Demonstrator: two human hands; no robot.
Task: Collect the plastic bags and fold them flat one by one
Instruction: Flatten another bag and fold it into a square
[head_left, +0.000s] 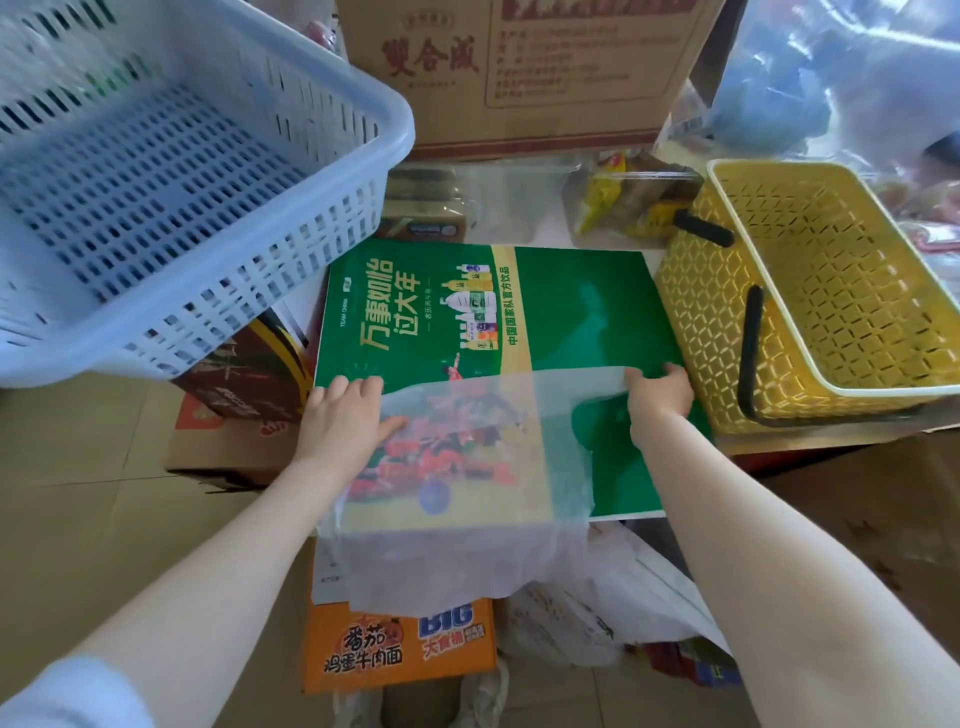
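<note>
The left hand presses flat, fingers straight, on a translucent plastic bag spread over the green printed carton, likely anchoring it. The right hand pinches the bag's far edge, probably pulling it taut for folding.

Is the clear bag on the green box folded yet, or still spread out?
Spread out. The clear bag lies flat across the green box, its near end hanging over the edge; no fold shows.

both arms stretched forward; left hand flat, fingers straight; right hand pinching.
</note>
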